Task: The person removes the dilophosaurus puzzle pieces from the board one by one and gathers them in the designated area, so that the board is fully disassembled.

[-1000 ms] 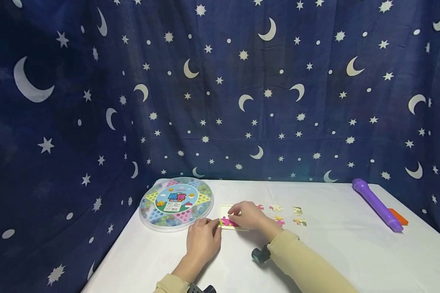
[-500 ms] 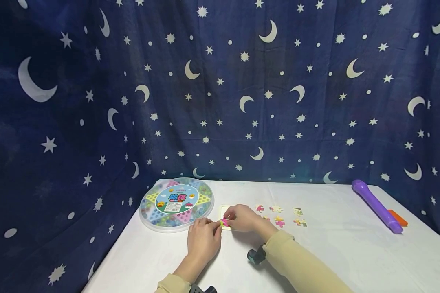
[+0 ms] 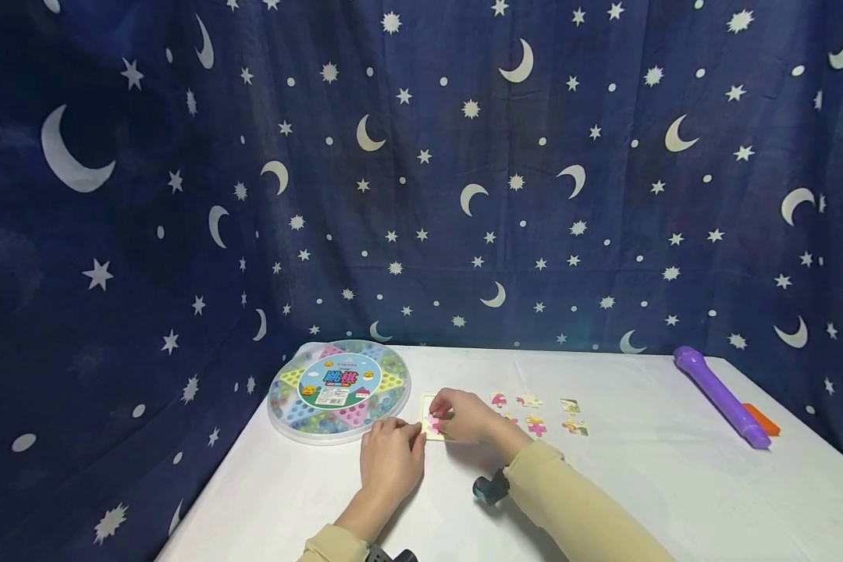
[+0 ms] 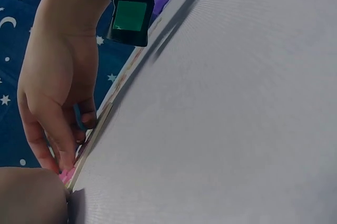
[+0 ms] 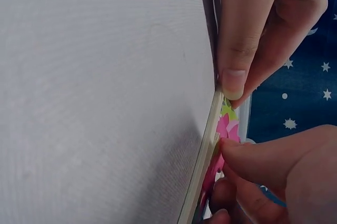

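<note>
A small jigsaw tray (image 3: pixel 426 403) with a pale raised rim lies on the table. My left hand (image 3: pixel 392 459) rests at its near left corner, gripping the rim between thumb and fingertip. Over the tray, my right hand (image 3: pixel 466 417) pinches a pink puzzle piece (image 3: pixel 433 423) near the left side. In the right wrist view, pink and green puzzle artwork (image 5: pixel 228 123) shows along the tray rim (image 5: pixel 202 161), between the two hands. My right fingers hide much of the tray's inside.
Several loose puzzle pieces (image 3: pixel 536 426) lie in rows right of the tray. A round Chinese checkers set (image 3: pixel 339 393) sits at the left. Toward the right edge are a purple microphone-shaped stick (image 3: pixel 722 396) and an orange block (image 3: pixel 762 419). A starry curtain (image 3: pixel 421 172) hangs behind.
My right hand has shifted left across the tray, and the pink piece has come to its left side, where its angle has changed slightly. My left hand has stayed at the corner.
</note>
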{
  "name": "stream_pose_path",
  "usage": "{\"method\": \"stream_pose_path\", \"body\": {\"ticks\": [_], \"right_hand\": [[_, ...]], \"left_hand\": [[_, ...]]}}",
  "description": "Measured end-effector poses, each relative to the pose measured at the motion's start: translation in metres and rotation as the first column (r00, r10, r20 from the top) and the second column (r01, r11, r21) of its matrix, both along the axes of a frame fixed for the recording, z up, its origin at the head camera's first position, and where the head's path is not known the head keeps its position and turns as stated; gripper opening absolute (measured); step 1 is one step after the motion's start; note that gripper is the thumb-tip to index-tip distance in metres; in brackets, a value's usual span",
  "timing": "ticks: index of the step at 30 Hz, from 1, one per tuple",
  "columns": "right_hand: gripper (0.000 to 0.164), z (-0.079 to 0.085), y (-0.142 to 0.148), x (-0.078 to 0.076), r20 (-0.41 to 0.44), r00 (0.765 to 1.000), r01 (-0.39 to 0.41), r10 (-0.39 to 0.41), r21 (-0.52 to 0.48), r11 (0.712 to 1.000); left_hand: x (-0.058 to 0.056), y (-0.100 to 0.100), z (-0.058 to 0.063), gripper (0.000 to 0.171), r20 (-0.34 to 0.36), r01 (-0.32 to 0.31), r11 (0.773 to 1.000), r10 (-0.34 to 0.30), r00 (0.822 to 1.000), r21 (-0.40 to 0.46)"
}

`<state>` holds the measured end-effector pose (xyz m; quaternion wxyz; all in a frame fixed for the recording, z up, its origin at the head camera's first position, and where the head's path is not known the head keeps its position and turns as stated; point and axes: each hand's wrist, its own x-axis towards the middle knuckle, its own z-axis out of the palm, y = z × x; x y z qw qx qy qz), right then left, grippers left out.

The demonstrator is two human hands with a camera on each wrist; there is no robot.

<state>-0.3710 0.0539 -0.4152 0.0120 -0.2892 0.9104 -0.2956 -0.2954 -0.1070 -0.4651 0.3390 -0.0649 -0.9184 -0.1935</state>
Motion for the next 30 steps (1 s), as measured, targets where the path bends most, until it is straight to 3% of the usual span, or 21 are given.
{"method": "stream_pose_path", "body": {"ticks": [11,17,30], "right_hand": [[0.024,0.003,0.002,0.001,-0.021,1.000,-0.011,0.011,-0.004,1.000],[0.016,0.004,0.004,0.002,0.022,1.000,-0.004,0.006,-0.063,0.998],[0.011,0.008,0.025,-0.001,0.054,0.993,0.112,-0.105,-0.151,0.982]], "left_hand": [[0.001,0.000,0.001,0.019,0.026,0.005,1.000,-0.005,1.000,0.012],[0.001,0.001,0.000,0.020,0.029,0.008,1.000,-0.009,1.000,0.022],[0.002,0.001,0.000,0.023,0.055,0.009,1.000,-0.010,0.998,0.018]]}}
